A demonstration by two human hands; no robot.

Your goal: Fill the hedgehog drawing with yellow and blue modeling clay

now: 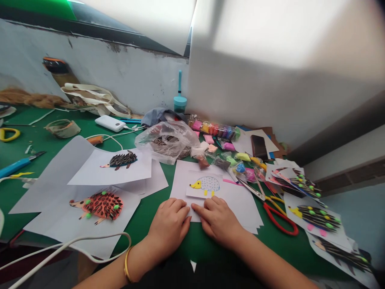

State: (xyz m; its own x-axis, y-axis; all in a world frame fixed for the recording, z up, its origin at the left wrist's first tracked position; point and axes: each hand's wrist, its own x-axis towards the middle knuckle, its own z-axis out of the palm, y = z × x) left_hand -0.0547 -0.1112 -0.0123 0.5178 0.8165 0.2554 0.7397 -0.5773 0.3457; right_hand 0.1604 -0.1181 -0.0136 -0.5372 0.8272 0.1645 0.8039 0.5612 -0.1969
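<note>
Both hands down on the green bench point(150, 208), close together, fingertips nearly meeting. Left hand point(169, 225) lies knuckles-up, fingers curled loosely, resting on the near edge of a white paper sheet point(240, 200); grips nothing. Right hand point(217, 220) same: palm down, fingers stretched flat, index tip pressing the sheet's edge. A gold bangle point(127, 265) sits on the left wrist.

Just beyond the fingertips, on that sheet, a small card w/ a hedgehog picture point(205, 185): yellow head, blue-white body, yellow feet.

Right of the right hand: scissors point(270, 204) w/ red & yellow handles, lying half on the sheet. Further right, a stack of finished hedgehog sheets point(315, 216), dark spines w/ green and yellow dots.

Left of the left hand: an orange hedgehog point(100, 204) on white paper, and beyond it a dark-spined hedgehog point(122, 159). A white cable point(69, 245) loops near the left forearm.

Beyond the hands: a clear plastic bag point(168, 140) w/ seeds, packets of coloured clay point(215, 129), a white power bank point(110, 123). Far left, a blue craft knife point(18, 164).
</note>
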